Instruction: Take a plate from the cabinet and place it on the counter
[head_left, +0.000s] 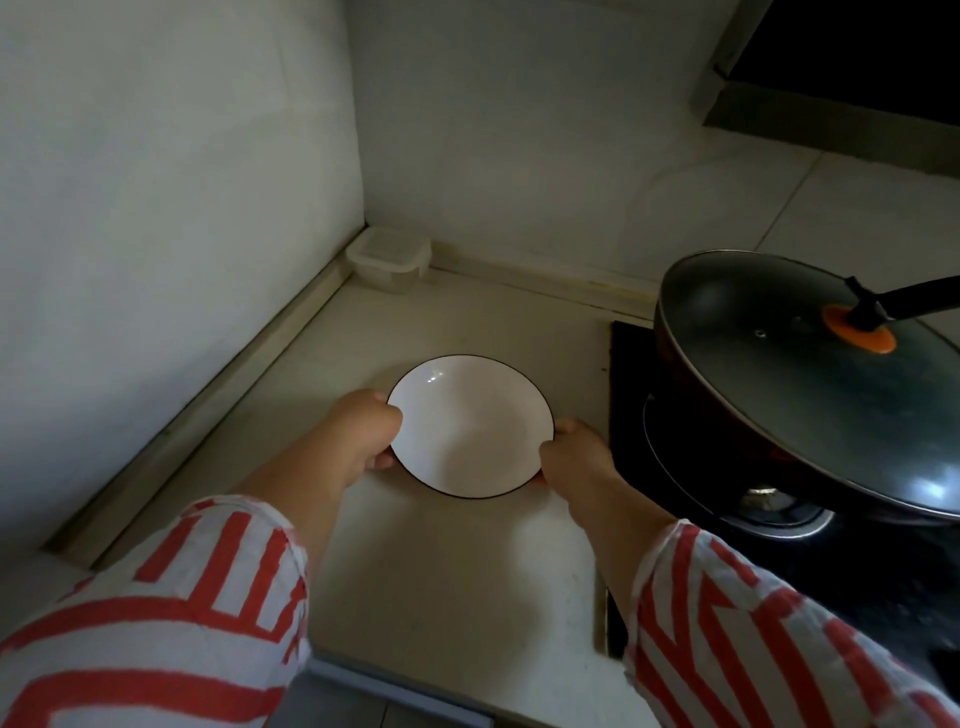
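A white plate (470, 426) with a thin dark rim is low over or on the pale counter (457, 571); I cannot tell whether it touches. My left hand (363, 436) grips its left edge, thumb on the rim. My right hand (574, 454) grips its right edge. Both arms wear red-and-white striped sleeves. No cabinet is in view.
A dark wok with a glass lid (810, 384) sits on the black stove (727, 467) just right of the plate, its handle pointing right. A small lidded plastic container (389, 257) stands in the back corner. Walls close off the left and the back.
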